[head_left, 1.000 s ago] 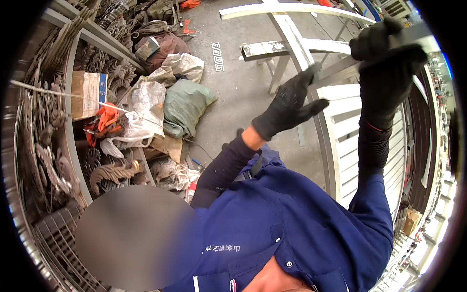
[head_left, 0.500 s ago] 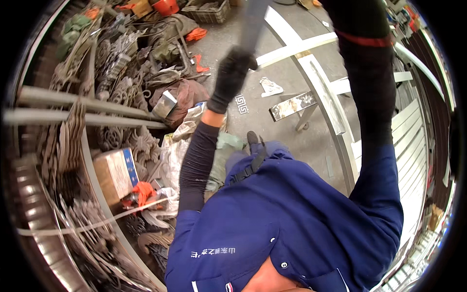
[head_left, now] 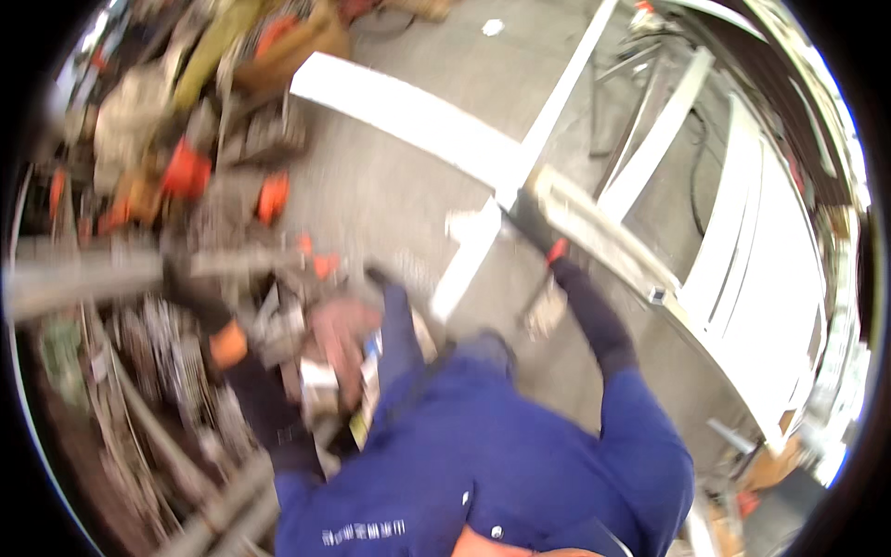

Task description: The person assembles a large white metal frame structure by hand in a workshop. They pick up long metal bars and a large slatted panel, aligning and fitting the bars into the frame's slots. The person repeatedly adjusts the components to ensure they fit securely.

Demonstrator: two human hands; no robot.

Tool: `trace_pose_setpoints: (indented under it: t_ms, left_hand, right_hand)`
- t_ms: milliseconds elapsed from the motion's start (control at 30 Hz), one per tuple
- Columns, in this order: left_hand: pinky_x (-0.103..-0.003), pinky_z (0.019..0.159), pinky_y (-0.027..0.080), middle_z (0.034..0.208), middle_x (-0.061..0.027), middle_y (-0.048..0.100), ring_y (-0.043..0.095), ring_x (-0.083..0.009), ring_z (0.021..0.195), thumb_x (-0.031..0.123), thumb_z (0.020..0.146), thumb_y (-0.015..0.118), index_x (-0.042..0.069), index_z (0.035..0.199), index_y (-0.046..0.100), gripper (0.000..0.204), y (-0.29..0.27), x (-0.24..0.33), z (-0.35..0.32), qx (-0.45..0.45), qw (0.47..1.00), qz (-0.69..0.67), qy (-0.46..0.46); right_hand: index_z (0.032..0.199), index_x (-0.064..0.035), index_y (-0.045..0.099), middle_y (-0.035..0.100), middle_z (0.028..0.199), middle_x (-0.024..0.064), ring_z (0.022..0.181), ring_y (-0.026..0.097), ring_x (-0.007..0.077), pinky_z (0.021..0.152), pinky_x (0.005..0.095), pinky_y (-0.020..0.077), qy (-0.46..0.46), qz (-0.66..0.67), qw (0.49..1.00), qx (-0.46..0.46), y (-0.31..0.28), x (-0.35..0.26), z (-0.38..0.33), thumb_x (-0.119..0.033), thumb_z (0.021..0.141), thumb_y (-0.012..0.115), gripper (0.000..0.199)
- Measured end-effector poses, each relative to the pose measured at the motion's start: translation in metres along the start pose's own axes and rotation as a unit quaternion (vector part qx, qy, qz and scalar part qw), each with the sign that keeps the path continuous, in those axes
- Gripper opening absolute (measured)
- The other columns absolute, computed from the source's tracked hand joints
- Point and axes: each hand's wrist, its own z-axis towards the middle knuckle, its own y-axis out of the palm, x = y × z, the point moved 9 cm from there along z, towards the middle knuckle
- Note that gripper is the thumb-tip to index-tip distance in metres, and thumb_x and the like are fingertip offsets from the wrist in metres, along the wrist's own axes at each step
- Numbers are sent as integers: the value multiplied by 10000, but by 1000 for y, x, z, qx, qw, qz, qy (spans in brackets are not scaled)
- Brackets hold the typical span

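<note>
My left hand (head_left: 183, 280), in a black glove, is out at the left, closed around a long grey metal bar (head_left: 83, 281) that lies roughly level across the cluttered side; motion smears both. My right hand (head_left: 535, 223), black-gloved with a red cuff, reaches forward to a pale metal frame (head_left: 408, 107) where a curved flat beam meets a straight crosspiece (head_left: 464, 265). It appears to touch the frame at this joint. Blur hides its fingers.
Scrap metal parts (head_left: 176, 362), a red container (head_left: 187, 172) and a reddish-brown cloth (head_left: 339, 339) crowd the left. White slatted panels (head_left: 756, 232) stand at the right. A hollow beam (head_left: 613, 237) runs from the joint towards them.
The view has swung to the left. My left hand has gone from ahead of me out to the left with the bar. My right hand has come down to the frame joint.
</note>
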Motion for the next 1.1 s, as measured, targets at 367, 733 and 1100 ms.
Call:
trace_pose_setpoints:
  t_ms: [367, 733, 1100]
  left_hand:
    - [-284, 547, 398, 542, -27, 449, 442, -125, 497, 157, 833, 555, 32, 835, 468, 152, 126, -194, 240, -129, 980, -148, -32]
    - [-254, 479, 381, 548, -10, 435, 439, -100, 463, 27, 789, 548, -83, 1233, 359, 494, 293, -294, 452, -172, 948, -266, -8]
    - [-259, 473, 353, 539, -15, 427, 418, -114, 477, 34, 809, 506, -35, 1020, 406, 243, 283, -486, 751, -229, 951, -4, 210]
  right_hand:
    - [1294, 69, 324, 449, 1231, 317, 1113, 491, 421, 900, 451, 431, 409, -103, 905, 48, 108, -10, -63, -499, 736, 662, 865]
    - [1173, -1, 513, 561, 1112, 223, 1039, 546, 380, 883, 404, 447, 183, 21, 973, -137, 245, -243, 144, -400, 813, 599, 544]
    - [1216, -40, 481, 533, 1154, 187, 1003, 566, 325, 868, 405, 451, 4, 49, 981, -190, 394, -560, 387, -310, 827, 583, 484]
